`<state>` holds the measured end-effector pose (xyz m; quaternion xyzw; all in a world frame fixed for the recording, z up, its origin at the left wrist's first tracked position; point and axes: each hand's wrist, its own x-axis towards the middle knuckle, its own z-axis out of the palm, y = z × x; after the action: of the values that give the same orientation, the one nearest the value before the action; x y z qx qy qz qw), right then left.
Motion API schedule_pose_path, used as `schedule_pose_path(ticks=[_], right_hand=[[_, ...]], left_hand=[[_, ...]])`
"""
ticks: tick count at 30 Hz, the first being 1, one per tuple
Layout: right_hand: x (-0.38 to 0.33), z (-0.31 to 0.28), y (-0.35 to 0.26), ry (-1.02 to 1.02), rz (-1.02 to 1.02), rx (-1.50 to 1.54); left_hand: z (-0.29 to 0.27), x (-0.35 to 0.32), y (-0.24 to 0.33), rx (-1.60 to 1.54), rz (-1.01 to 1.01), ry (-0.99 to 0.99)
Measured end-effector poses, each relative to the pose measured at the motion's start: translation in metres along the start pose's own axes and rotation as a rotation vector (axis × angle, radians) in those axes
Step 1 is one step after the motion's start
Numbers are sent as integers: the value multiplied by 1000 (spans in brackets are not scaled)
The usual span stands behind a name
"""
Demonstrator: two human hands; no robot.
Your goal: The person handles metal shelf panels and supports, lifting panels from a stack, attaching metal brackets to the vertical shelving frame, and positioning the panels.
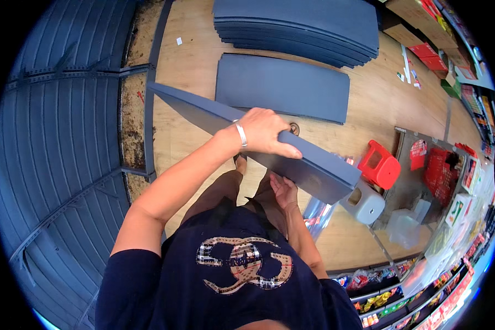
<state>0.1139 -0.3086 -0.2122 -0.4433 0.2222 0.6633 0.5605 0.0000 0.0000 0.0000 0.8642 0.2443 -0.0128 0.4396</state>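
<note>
1. Slate-blue shelving (60, 132) along the left.
2. Slate-blue panel (316, 177) mid-view, slanting over the wooden floor (192, 60).
3. Carton (415, 15), upper right: red and yellow packets (435, 14) inside.
4. Red basket (439, 179), right: contents unclear.
5. Left hand (264, 132): clamped over panel's upper edge, thumb on near face.
6. Right hand (284, 191): fingers loosely spread beneath, contact with panel unclear.

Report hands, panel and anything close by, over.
Left hand clamped over upper edge of slate-grey shelf panel. Right hand open at its lower edge. Panel on edge, slanting. Grey stool and red stool near its right end in view.
</note>
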Motion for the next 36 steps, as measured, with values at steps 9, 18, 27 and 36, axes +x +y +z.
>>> schedule_pose_path(ticks=[9,18,27,36], right_hand=[[103,16,-65,35,150,83],[218,-30,-100,124,168,-129],[337,-64,-115,364,2,-37],[418,-76,-111,423,-124,-61]], left_hand=[[11,220,-87,80,-161,-96],[88,359,-205,-10,-190,-161],[161,461,-304,59,-273,-18],[235,521,-378,194,-397,8]])
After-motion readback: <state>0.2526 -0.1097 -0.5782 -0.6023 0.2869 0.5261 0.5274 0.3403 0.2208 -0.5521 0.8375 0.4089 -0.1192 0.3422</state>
